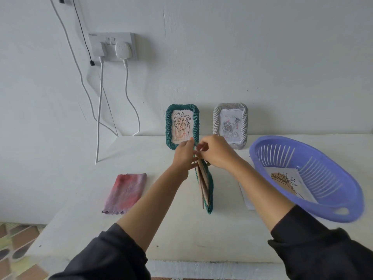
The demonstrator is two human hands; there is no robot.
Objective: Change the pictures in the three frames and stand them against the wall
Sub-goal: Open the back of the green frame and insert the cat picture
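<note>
In the head view, a green frame (182,126) is seen standing upright against the wall (242,57), at the back edge of the white table (161,229). A line drawing of a leaf is shown in it. All places below are given from this green frame.

Just to its right, also leaned on the wall, a white frame (230,123) with a grey rose drawing is placed. Directly in front of the green frame, a third frame (209,190), also green, is held on its edge, so that only its side and the brown backing boards (201,184) are seen. Whether its lower end touches the table cannot be told.

The upper end of the third frame is gripped by the left hand (182,156), with the fingers laid along the backing side. The same end is pinched by the right hand (217,153), whose fingers are bent close together. Which part exactly is between them cannot be told.

To the right and nearer to the person, a purple basket (327,174) is tilted, and a flower picture (286,182) lies inside it. A white sheet (245,195) is partly covered by the basket. To the left and in front, a folded pink cloth (125,193) lies flat. Above and to the left, a wall socket (113,46) is fixed, and white cables (100,110) hang down from it.
</note>
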